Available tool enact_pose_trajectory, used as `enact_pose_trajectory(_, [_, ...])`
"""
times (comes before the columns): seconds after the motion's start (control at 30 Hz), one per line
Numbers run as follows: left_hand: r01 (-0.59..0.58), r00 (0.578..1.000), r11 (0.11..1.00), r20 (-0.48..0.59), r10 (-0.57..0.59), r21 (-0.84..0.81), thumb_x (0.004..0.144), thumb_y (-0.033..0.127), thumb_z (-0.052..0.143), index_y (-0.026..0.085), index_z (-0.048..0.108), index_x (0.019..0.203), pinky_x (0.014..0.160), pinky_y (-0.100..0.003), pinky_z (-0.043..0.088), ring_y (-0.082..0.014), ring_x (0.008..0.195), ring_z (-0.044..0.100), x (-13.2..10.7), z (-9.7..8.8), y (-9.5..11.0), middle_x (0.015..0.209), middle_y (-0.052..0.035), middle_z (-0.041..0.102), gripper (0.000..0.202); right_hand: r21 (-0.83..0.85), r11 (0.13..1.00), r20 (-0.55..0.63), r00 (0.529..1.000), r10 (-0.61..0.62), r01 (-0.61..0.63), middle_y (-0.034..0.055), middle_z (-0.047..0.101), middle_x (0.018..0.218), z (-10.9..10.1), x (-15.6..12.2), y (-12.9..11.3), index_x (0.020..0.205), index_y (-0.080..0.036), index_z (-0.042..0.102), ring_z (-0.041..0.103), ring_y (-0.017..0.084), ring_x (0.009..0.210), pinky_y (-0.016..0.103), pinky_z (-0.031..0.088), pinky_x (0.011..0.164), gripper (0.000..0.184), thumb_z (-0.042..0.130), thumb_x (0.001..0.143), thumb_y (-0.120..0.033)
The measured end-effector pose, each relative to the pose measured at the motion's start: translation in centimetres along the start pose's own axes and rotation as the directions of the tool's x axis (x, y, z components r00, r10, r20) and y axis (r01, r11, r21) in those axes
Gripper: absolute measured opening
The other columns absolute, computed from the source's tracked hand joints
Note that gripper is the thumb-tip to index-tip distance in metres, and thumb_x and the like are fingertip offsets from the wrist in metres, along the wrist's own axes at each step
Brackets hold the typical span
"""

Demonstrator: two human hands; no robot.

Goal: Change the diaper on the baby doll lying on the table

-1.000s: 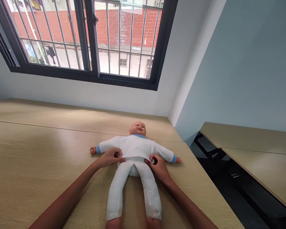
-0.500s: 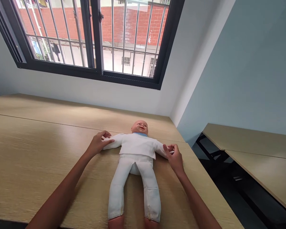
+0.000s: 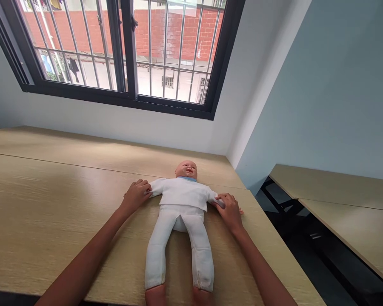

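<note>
A baby doll in a white top and white trousers lies on its back on the wooden table, arms spread, head toward the window. A blue collar shows at its neck. My left hand is closed around the doll's arm at the left, over the sleeve. On the other side, my right hand is wrapped round the doll's other forearm, and the doll's small fingers poke out beyond it. The doll's feet are cut off by the lower edge of the view.
The wooden table reaches back to the wall under a barred window. Its right edge runs close by my right hand. Across a dark gap stands another wooden table against the blue wall.
Both hands have closed from a loose, parted pose onto the doll's forearms. The doll has hardly moved; the view has shifted slightly.
</note>
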State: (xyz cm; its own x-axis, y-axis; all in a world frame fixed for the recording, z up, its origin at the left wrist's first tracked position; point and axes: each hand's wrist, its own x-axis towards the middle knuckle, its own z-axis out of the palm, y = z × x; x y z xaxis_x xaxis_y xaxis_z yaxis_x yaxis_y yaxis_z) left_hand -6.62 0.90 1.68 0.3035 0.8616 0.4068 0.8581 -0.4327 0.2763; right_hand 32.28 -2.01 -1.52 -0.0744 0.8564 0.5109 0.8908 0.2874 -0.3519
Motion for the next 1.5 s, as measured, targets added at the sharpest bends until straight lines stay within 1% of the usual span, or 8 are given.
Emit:
enact_pose_trajectory(0.37, [-0.095,0.995,0.959,0.007,0.096,0.268,0.089,0.011,0.044,0.016,0.063,0.108,0.086,-0.044,0.042,-0.0321,0.106,0.057,-1.0,2.3,2.6,0.113,-0.0151,0.066,0.028,-0.075,0.997,0.012,1.0,-0.028,0.029,0.0105,0.065,0.111,0.6,-0.6,-0.8,0.105,-0.019,0.062,0.055,0.029,0.108,0.04,0.04,0.093,0.019,0.056,0.087,-0.024])
enact_pose_trajectory(0.5, [-0.103,0.994,0.95,-0.013,0.111,0.295,0.091,0.01,0.036,0.012,0.046,0.139,0.109,-0.051,0.028,-0.0308,0.134,0.041,-1.3,4.0,2.8,0.144,-0.0165,0.05,0.049,-0.214,0.976,0.033,0.999,-0.038,0.044,0.0138,0.057,0.132,1.2,-1.1,-1.1,0.132,-0.013,0.05,0.049,0.03,0.121,0.043,0.036,0.102,0.047,0.056,0.089,-0.03])
enact_pose_trajectory(0.63, [-0.088,0.995,0.947,-0.017,0.098,0.309,0.09,0.007,0.031,0.01,0.035,0.148,0.114,-0.057,0.019,-0.0306,0.142,0.032,-1.5,4.9,2.6,0.154,-0.0155,0.037,0.058,-0.329,0.943,0.074,0.997,-0.021,0.044,0.0128,0.053,0.138,1.3,-1.2,-1.1,0.139,-0.014,0.047,0.046,0.029,0.126,0.043,0.031,0.108,0.049,0.051,0.092,-0.03])
enact_pose_trajectory(1.0, [-0.05,0.998,0.964,-0.021,0.058,0.262,0.087,0.005,0.033,0.012,0.038,0.147,0.113,-0.062,0.019,-0.0336,0.142,0.032,-1.4,4.4,3.1,0.153,-0.0153,0.038,0.061,-0.366,0.931,0.073,0.997,0.04,-0.011,0.0139,0.055,0.136,1.1,-1.3,-1.2,0.14,-0.013,0.046,0.047,0.028,0.126,0.046,0.027,0.113,0.049,0.048,0.094,-0.028])
enact_pose_trajectory(1.17, [-0.008,0.998,0.986,-0.052,0.017,0.169,0.089,0.006,0.031,0.014,0.047,0.14,0.112,-0.058,0.027,-0.0312,0.139,0.039,-1.7,1.3,5.0,0.145,-0.0152,0.05,0.054,-0.21,0.976,-0.02,0.999,0.046,-0.049,0.0166,0.053,0.135,-1.0,-1.9,-3.9,0.137,-0.014,0.048,0.045,0.032,0.129,0.051,0.03,0.111,0.048,0.047,0.095,-0.035])
enact_pose_trajectory(1.33, [0.063,0.987,0.92,-0.115,-0.116,-0.386,0.097,0.036,0.043,0.021,0.055,0.124,0.102,-0.038,0.047,-0.0227,0.119,0.058,-8.2,-4.2,10.3,0.125,-0.0096,0.064,0.033,0.255,0.963,0.042,0.996,0.073,-0.081,0.01,0.056,0.132,-5.4,-6.8,-8.9,0.13,-0.021,0.052,0.051,0.025,0.125,0.042,0.043,0.105,0.043,0.047,0.095,-0.047])
enact_pose_trajectory(1.43, [0.133,0.975,0.858,-0.089,-0.203,-0.497,0.091,0.042,0.052,0.026,0.059,0.12,0.096,-0.032,0.051,-0.0227,0.114,0.061,-14.4,-5.3,12.5,0.122,-0.0067,0.065,0.034,0.363,0.917,0.166,0.98,0.112,-0.166,0.0061,0.057,0.132,-7.3,-11.9,-10.3,0.126,-0.026,0.058,0.052,0.024,0.124,0.037,0.043,0.105,0.041,0.053,0.091,-0.048])
enact_pose_trajectory(1.5, [0.227,0.951,0.806,-0.054,-0.304,-0.546,0.089,0.047,0.054,0.027,0.067,0.107,0.083,-0.028,0.056,-0.0228,0.096,0.067,-18.3,-5.0,12.8,0.107,-0.0058,0.07,0.03,0.434,0.845,0.213,0.947,0.241,-0.313,0.0056,0.067,0.109,-7.7,-15.5,-10.2,0.109,-0.025,0.066,0.063,0.021,0.1,0.03,0.05,0.09,0.036,0.055,0.089,-0.053])
